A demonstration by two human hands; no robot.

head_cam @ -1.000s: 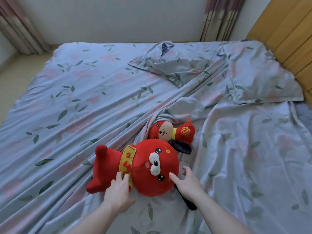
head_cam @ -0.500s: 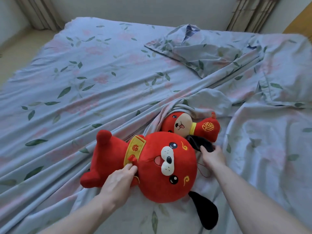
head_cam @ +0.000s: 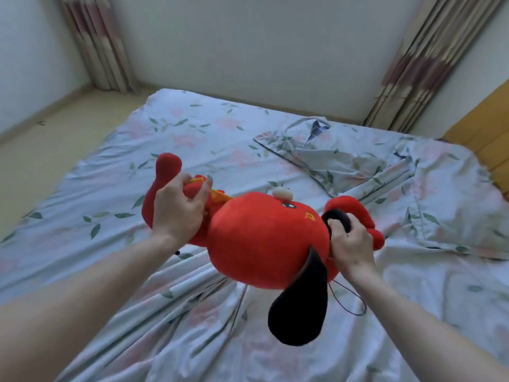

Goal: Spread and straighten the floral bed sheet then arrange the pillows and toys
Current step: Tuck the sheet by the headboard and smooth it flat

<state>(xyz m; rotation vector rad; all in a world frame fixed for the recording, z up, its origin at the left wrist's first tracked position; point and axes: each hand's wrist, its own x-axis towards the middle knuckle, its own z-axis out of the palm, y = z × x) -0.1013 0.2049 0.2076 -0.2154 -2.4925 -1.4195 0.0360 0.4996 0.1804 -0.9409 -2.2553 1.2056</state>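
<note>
Holding the large red plush dog in the air above the rumpled floral bed sheet, near the middle of the bed. Risking, by judgement, a slip of the smaller red plush toy, gripped only by its black ear and half hidden behind the big one; also risking a snag of the thin dangling cord on the sheet's folds. Left hand closing around the big dog's body by the yellow collar, fingers curled, forearm reaching forward. Right hand clenching on the black ear, knuckles up. Leaving two floral pillows lying askew at far right.
</note>
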